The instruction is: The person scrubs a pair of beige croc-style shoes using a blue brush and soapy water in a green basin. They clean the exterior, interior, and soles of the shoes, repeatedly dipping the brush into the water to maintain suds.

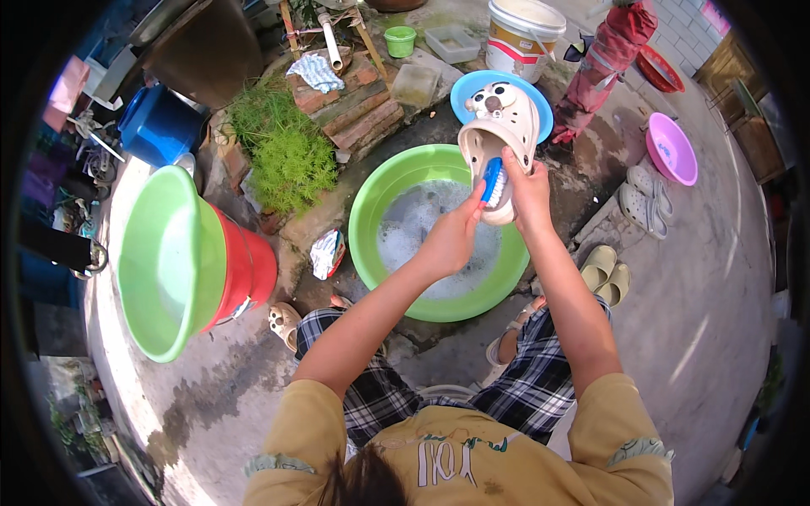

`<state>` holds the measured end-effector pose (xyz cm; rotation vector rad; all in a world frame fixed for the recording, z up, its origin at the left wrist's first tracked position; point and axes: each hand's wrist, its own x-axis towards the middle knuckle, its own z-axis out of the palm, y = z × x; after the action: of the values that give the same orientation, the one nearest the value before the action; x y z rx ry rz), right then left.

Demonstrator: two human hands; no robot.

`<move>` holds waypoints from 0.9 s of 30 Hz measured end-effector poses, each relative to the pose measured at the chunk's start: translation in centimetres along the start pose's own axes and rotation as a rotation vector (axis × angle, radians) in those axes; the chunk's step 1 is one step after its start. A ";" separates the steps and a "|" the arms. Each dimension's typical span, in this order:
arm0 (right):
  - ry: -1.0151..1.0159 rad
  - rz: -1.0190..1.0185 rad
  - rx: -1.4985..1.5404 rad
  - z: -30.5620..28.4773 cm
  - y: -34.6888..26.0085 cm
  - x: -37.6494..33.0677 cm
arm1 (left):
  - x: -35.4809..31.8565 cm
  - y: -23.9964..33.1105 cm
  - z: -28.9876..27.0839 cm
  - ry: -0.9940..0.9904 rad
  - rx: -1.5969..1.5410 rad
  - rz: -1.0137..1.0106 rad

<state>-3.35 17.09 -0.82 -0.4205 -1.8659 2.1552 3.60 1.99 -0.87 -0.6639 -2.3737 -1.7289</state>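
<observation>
A pale beige clog (530,126) with a cartoon dog-like face on its toe is held up over the far right part of a green basin (364,232). My right hand (530,192) grips the clog by its right side, near the heel, thumb on top. In my left hand (453,234), fingers closed, is a scrub brush (491,181) with a blue-and-red back and white bristles. The bristles are at the clog's inner sole, inside the opening. Foamy water (409,223) fills the basin below, and something dark under the suds cannot be made out.
To the left, a large green basin (160,261) leans against a red bucket (253,270). A blue basin (466,91) lies behind the clog. Grey clogs (643,207), olive clogs (603,270) and a purple basin (672,150) are at the right. A packet (327,253) lies beside the green basin.
</observation>
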 end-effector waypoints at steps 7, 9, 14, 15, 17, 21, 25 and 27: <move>-0.166 0.110 0.038 0.8 0.4 -1.2 | 0.9 -0.2 -1.0 -0.006 0.214 -0.211; -0.172 0.097 -0.065 1.7 -1.7 -3.4 | 2.1 -0.8 -1.8 0.074 0.181 -0.297; -0.267 0.353 0.523 1.4 -1.9 -2.2 | 1.9 -2.5 0.3 0.136 -0.123 -0.081; -0.317 0.396 0.570 1.3 -1.7 -2.2 | 1.6 -2.0 0.6 0.140 -0.188 -0.099; -0.366 0.517 0.671 0.5 -1.8 -2.1 | 2.4 -1.7 -0.1 0.019 -0.373 -0.329; -0.428 0.613 0.771 -0.2 -2.7 -1.8 | 2.7 2.7 -3.2 -0.104 -0.768 -0.644; -0.402 0.566 0.822 -0.5 -4.1 -0.3 | 1.1 1.1 -3.7 -0.062 -0.190 -0.314; -0.278 0.651 0.856 -2.5 -3.9 1.5 | 0.3 2.1 -3.0 -0.085 -0.038 -0.118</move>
<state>-3.76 20.45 2.61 -0.5922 -0.7508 3.2969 3.76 -0.25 2.07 -0.6265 -2.4893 -1.8317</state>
